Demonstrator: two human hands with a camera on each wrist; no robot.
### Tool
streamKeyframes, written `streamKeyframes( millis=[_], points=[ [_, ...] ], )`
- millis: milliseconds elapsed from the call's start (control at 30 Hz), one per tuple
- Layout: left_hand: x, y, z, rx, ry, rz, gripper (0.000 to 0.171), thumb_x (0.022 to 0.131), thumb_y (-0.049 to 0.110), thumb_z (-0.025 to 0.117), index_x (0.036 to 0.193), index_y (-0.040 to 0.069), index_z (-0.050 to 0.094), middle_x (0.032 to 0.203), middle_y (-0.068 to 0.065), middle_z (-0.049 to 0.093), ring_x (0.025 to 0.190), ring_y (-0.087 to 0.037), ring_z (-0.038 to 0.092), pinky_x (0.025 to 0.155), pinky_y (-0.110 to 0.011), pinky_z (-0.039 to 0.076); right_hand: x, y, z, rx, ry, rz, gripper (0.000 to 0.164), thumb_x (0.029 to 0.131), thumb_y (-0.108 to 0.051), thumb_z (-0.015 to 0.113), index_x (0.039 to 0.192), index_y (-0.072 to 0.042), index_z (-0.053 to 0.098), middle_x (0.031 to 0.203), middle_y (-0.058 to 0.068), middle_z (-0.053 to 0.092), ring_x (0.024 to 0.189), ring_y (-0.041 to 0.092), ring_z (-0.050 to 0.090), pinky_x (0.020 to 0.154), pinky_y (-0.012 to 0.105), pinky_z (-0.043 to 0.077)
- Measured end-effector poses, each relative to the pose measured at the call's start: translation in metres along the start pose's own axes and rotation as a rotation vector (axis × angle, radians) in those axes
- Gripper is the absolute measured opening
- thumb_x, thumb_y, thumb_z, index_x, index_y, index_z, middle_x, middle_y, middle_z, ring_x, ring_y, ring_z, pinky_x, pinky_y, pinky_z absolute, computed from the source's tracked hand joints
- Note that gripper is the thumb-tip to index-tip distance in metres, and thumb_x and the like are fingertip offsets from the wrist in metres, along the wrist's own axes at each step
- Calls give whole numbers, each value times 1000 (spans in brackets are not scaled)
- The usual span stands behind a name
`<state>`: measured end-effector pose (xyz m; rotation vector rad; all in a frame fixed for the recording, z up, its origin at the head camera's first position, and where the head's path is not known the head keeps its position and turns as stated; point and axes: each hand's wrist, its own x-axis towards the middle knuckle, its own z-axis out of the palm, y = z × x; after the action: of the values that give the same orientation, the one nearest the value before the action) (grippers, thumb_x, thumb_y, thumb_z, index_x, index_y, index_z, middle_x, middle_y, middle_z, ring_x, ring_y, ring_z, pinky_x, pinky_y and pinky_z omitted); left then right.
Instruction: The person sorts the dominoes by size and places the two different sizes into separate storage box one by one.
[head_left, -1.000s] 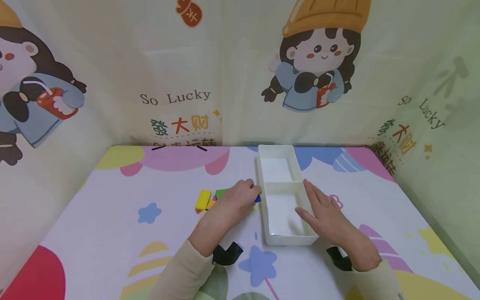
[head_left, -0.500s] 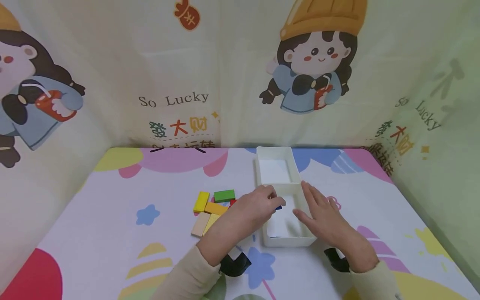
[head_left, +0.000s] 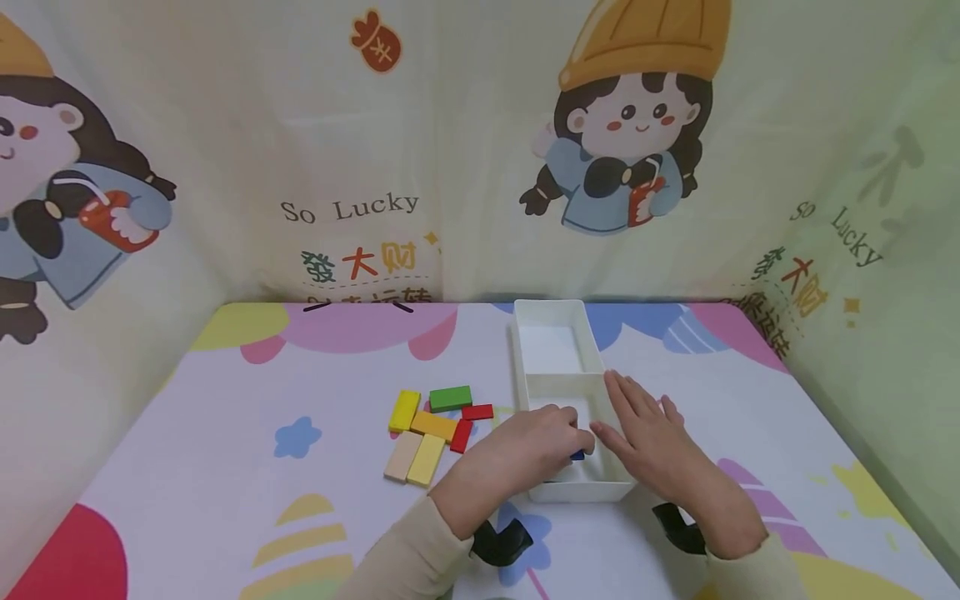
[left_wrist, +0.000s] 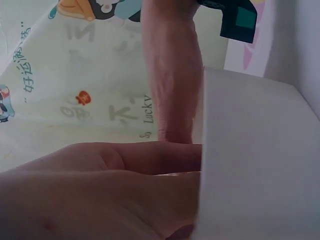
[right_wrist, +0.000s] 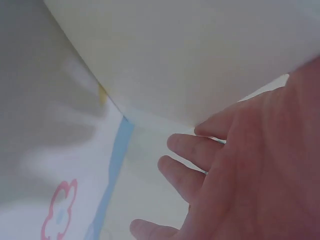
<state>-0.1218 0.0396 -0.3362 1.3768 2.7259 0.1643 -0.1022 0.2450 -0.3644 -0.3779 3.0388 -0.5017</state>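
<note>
My left hand (head_left: pixel 536 442) reaches over the left wall of a white two-compartment box (head_left: pixel 581 492) and pinches a small blue block (head_left: pixel 577 456) low inside the near compartment. Its fingertips disappear behind the box wall (left_wrist: pixel 260 150) in the left wrist view. Along the box's right side lies my right hand (head_left: pixel 648 433), fingers extended and thumb over the rim. In the right wrist view the index fingertip of this hand (right_wrist: pixel 250 165) is right at the outer wall (right_wrist: pixel 175 60).
Left of the box lies a loose group of wooden blocks: a yellow one (head_left: pixel 405 410), a green one (head_left: pixel 450 399), an orange one (head_left: pixel 434 426), two red, a beige one (head_left: pixel 403 456) and a pale yellow one (head_left: pixel 426 460). A printed cloth wall stands behind the table.
My left hand has carried the blue block from the table left of the box, over the wall, into the near compartment. My right hand has stayed at the box's right side.
</note>
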Motion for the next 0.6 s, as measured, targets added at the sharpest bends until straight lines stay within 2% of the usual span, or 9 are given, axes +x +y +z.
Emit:
streamKeyframes(
  millis=[200,367,467,600],
  points=[
    [9,4,9,43,-34,10,28,90,22,73,116,33,73,104,7,68,86,-5,59,71,-13,51,-3,2,1,6,14,-11,80,102,-52,44,159,-6,12,163,20,20,148,41,20,110,72,11],
    [12,3,15,82,-24,15,21,89,24,75,108,34,76,94,11,70,81,-3,59,68,-14,48,0,1,4,24,12,-10,81,102,-51,43,159,-5,8,162,24,19,147,45,21,111,71,12],
    [12,1,16,70,-48,7,17,88,25,76,103,34,77,92,14,71,81,-2,59,68,-15,47,2,0,7,33,12,-6,81,103,-51,42,159,-4,7,161,26,20,147,46,23,111,72,13],
    [10,0,16,61,-89,-5,20,87,26,76,104,36,77,96,18,73,82,0,62,69,-15,48,3,-1,10,50,10,-5,81,103,-51,43,159,-4,7,161,26,21,146,47,25,111,72,14]
  ],
)
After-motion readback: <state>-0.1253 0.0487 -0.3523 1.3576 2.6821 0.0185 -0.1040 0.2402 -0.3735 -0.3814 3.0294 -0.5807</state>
